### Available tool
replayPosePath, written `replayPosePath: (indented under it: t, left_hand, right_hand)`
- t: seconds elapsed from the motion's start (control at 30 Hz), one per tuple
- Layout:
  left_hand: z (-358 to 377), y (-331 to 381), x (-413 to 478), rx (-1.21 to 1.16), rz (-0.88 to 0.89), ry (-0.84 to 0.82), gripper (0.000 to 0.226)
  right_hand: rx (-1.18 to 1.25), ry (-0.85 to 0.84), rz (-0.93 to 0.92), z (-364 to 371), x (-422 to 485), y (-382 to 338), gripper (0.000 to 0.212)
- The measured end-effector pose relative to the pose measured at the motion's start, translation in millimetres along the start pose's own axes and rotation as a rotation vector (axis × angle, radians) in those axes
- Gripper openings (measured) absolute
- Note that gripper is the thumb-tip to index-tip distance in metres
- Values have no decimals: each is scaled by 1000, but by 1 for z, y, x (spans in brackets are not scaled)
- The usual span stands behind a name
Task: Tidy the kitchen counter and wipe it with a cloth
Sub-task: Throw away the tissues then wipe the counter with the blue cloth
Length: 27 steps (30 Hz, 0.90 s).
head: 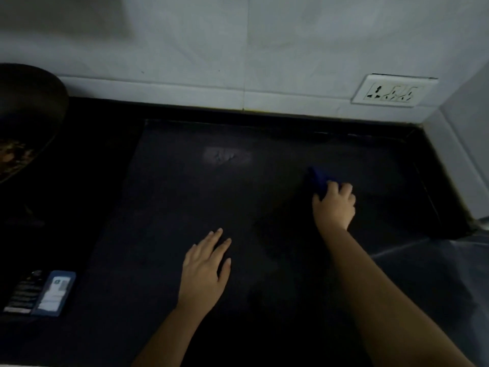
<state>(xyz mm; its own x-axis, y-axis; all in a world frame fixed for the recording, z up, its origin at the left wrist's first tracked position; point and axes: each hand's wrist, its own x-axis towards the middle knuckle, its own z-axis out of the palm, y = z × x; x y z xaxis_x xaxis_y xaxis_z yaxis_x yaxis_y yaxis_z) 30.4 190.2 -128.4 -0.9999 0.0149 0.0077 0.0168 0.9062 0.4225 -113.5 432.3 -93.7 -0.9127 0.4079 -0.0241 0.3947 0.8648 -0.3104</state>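
Head view is showing a dark desk (158, 207) under dim light, with the person's two bare arms reaching in from the front edge. The blue cloth (317, 181) is lying on the desk toward the back right corner, well short of the back edge. It is bunched into a short roll, and its long axis is running from the hand toward the back edge, leaning a little to the left. The free end is poking out that way past the knuckles.

The right hand (334, 205) is pressing down on the cloth, its fingers (344, 188) curling tightly over the near end and gripping it against the surface. How much cloth is tucked under the palm I cannot tell.

The left hand (203, 271) is resting flat on the desk nearer the front edge, about midway along it and well apart from the cloth. Its fingers are lying straight and slightly spread, holding nothing.

At the left edge a dark bowl (29, 107) is sitting. Near the front left corner a blue packet (55, 292) and a black packet (23, 292) are lying side by side, touching. A white socket (394, 90) is sitting on the tiled wall (238, 49) behind the back right corner.
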Motion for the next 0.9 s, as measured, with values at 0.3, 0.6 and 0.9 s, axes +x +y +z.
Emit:
replayPosePath:
  t: [0.3,0.6,0.9]
  left_hand:
    - [-23,-8,-35,-36,-17,69,44]
    - [-30,-33,-104,128,-104,2,67]
    - [-26,-41,-112,58,-101,60,64]
  right_hand:
    - [25,-96,-649,24,-114,-15,52]
    - [-8,10,-21,-8,-92,32,49]
    - [84,-144,-691,22,-181,-13,50]
